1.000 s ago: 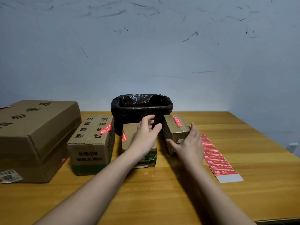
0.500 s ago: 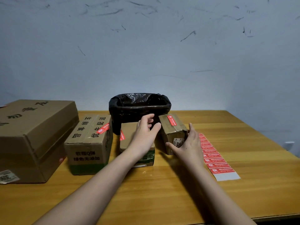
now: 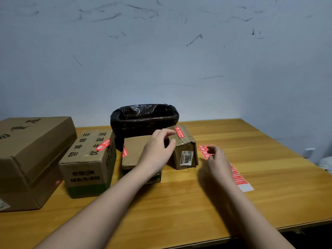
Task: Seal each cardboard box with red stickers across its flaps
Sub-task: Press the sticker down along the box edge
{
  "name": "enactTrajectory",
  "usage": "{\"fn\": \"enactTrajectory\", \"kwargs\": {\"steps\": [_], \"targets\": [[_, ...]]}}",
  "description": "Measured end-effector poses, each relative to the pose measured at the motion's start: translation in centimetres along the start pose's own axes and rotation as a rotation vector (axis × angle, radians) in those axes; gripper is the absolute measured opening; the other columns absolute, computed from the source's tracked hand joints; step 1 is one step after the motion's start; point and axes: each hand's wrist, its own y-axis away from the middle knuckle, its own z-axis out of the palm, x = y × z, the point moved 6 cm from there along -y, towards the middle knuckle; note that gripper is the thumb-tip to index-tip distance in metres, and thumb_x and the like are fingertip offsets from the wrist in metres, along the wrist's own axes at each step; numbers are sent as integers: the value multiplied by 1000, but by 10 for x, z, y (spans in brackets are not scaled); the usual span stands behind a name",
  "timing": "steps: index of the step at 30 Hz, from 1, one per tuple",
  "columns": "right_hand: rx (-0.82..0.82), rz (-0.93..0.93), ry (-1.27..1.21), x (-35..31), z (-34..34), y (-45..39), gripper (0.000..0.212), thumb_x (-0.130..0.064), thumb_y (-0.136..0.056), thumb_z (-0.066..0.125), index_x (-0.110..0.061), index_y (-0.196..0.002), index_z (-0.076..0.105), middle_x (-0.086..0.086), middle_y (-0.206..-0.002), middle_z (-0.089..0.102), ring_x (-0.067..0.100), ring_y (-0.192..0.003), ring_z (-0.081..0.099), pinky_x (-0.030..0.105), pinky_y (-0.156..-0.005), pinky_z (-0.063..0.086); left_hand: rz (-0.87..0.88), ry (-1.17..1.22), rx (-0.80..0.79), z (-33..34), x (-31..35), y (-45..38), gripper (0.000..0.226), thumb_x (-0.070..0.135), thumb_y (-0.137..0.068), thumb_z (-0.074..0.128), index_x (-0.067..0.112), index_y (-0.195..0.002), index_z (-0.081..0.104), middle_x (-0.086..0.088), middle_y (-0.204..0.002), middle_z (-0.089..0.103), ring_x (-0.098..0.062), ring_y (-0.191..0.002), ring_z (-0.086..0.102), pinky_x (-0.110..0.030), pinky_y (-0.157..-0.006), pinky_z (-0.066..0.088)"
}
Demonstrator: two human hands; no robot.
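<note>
Four cardboard boxes on a wooden table [image 3: 233, 203], a black-lined bin [image 3: 143, 119] at the far middle. Largest box [image 3: 30, 159] far left, printed box [image 3: 88, 162] next to it with a red sticker [image 3: 103, 145] across its top seam. Flat box [image 3: 134, 151] in the middle, red sticker [image 3: 124, 151] on its left edge. Small box [image 3: 185, 150] right of centre, "2009" label on the near face, red sticker [image 3: 180, 132] on top. Left hand [image 3: 158, 150] curled around the small box's left side, fingers spread, grip not clearly closed. Right hand [image 3: 218, 162] empty, fingers loosely apart, over the strip of red stickers [image 3: 240, 180] lying right of the small box.
</note>
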Motion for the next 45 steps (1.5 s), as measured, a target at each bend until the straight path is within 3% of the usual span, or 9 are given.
{"fn": "enactTrajectory", "kwargs": {"steps": [4,11,17,23,32,38,45], "targets": [[-175,-43,211,2,14,2,44,-15,-96,48,-15,-140,45,6,-142,50,23,-132,44,35,-105,35,15,-348,-71,27,17,-9,60,41,-90,55,24,-143,33,-3,-143,34,-23,-131,36,-37,-106,34],[-251,-129,296,-6,25,9,49,-12,-94,39,-21,-142,41,8,-139,49,26,-130,42,38,-103,34,-294,-410,-80,70,17,-39,101,64,-74,65,16,-148,15,-14,-147,22,-39,-129,38,-43,-100,39],[-271,-169,230,-5,24,9,41,-18,-97,43,-26,-137,44,6,-134,50,28,-127,42,40,-100,35,-361,-369,47,75,11,-42,90,45,-76,70,15,-144,20,-12,-141,26,-40,-122,46,-41,-91,43],[-255,-118,180,5,11,1,47,-10,-92,43,-22,-138,44,3,-140,50,25,-131,41,39,-106,34,-293,-296,61,46,20,-49,89,39,-75,70,18,-145,20,-11,-141,27,-36,-121,47,-42,-100,42],[-240,-96,358,5,13,4,39,-25,-99,41,-21,-137,44,5,-141,45,25,-131,40,39,-104,31,-146,-504,96,29,39,-50,90,44,-75,72,19,-145,21,-12,-141,30,-37,-124,44,-41,-94,42],[-258,-101,467,12,14,8,47,-29,-97,37,-21,-143,36,4,-151,32,23,-140,27,39,-112,21,-252,-331,68,71,23,-39,92,47,-77,71,19,-147,20,-12,-143,32,-36,-127,41,-40,-98,39],[-281,-36,441,19,10,10,54,-36,-96,38,-19,-146,30,5,-153,28,22,-142,22,42,-114,20,-306,-301,201,88,14,-35,91,47,-77,72,21,-146,19,-8,-145,26,-33,-130,37,-41,-96,42]]}}
